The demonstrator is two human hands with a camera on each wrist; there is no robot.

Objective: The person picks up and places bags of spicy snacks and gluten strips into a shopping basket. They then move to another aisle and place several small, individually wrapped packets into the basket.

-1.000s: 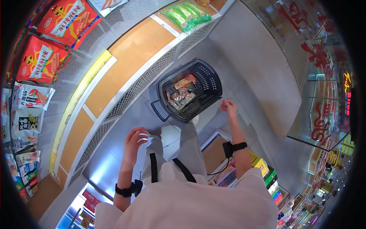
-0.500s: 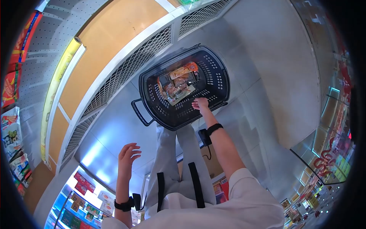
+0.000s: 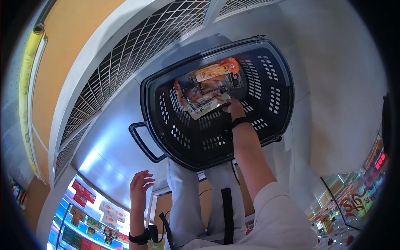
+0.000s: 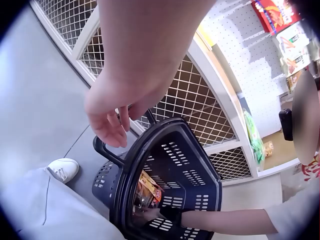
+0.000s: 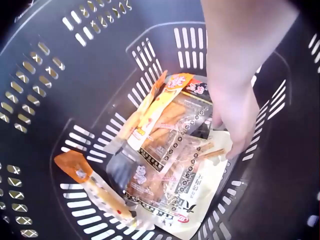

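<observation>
A black plastic shopping basket (image 3: 196, 146) stands on the floor with its rim up and a side handle (image 3: 143, 143) sticking out. Several clear and orange snack packets (image 5: 170, 155) lie in its bottom. Down inside the basket, my right hand (image 3: 234, 108) is at the edge of the cream-coloured snack packet (image 5: 202, 200); its fingertips are partly hidden in the right wrist view (image 5: 235, 117), and I cannot tell whether they pinch the packet. My left hand (image 3: 141, 185) hangs loosely with nothing in it, near the handle side of the basket in the left wrist view.
A low shelf unit with a white mesh front (image 3: 137, 50) curves along the basket's far left. Pegboard with hanging snack bags (image 4: 275, 15) rises above it. A pale panel (image 3: 341, 91) stands to the right. Lit shelves with boxes (image 3: 83, 193) are at lower left.
My right hand has gone from beside the basket, over its rim, down to the packets inside. The view has come closer to the basket. My left hand stays hanging empty.
</observation>
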